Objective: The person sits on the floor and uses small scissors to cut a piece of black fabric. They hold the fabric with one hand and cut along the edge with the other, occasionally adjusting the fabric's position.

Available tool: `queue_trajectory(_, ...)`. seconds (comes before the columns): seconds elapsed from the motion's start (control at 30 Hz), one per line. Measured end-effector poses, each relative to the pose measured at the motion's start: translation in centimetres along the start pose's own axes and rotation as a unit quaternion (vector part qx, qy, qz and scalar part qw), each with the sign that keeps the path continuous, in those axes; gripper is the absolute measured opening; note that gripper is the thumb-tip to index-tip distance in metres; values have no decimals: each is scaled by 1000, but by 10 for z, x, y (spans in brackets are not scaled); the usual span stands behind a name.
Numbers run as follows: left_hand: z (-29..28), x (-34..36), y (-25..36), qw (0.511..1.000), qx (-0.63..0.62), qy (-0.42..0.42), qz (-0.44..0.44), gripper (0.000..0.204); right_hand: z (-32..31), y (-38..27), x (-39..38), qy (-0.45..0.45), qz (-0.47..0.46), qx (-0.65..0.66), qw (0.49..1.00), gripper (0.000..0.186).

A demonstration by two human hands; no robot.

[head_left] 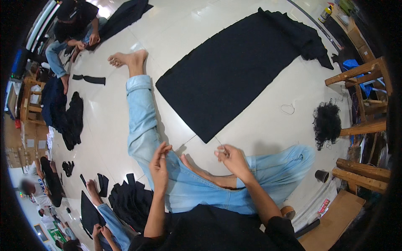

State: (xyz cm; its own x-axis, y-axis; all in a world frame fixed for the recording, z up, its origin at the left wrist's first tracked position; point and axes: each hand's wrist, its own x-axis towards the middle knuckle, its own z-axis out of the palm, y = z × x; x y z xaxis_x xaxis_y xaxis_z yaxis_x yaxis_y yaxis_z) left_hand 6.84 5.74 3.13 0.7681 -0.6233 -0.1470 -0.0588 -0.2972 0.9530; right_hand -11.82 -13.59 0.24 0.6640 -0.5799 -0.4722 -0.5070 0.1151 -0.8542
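Black cloth panel (226,79) lies on pale floor (259,121), long axis 8-to-2 o'clock. Near corner sits at right hand's (233,160) 10 o'clock, untouched; left hand (159,165) is farther. Hands apart, fingers bent; cannot tell whether either pinches anything.

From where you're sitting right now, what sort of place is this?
Probably a garment or textile workshop: a large black cloth lies spread on the shiny floor, heaped black fabric sits to the left, and another person handles dark material nearby.
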Motion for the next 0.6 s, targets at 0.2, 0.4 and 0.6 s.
queue_trajectory(0.2,27,24,13,948,-285,-7,-139,41,-9,3,58,114,-120,-27,986,20)
queue_trajectory(0.4,70,40,3,904,-340,-119,-230,37,-149,42,102,175,15,145,974,32)
queue_trajectory(0.6,74,26,2,868,-349,-143,-324,40,-246,60,57,625,-62,-107,770,28)
